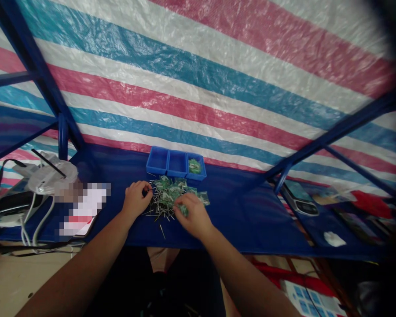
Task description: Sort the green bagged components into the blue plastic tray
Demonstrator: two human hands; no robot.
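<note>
Green-tinted plastic packets (166, 197), crinkly and flat, lie heaped with thin, straight metal rods (165, 214) on the smooth blue tabletop (244, 215) before me. My right hand (194, 215) pinches a small packet (184, 210); my left hand (137, 198) curls at the heap's left edge, whether grasping I can't tell. Bare surface opens rightward. Just behind the heap, a three-compartment blue tray (177, 164) blocks the way; white cables (41, 220) crowd the far left.

Backed by striped sheeting (198, 94), flanked by blue posts (48, 92).
Strewn at left with white cables (45, 215) and translucent plastic (48, 178), at right with a scale-like device (300, 198), red cloth (372, 204), 1 white wad (334, 239).
</note>
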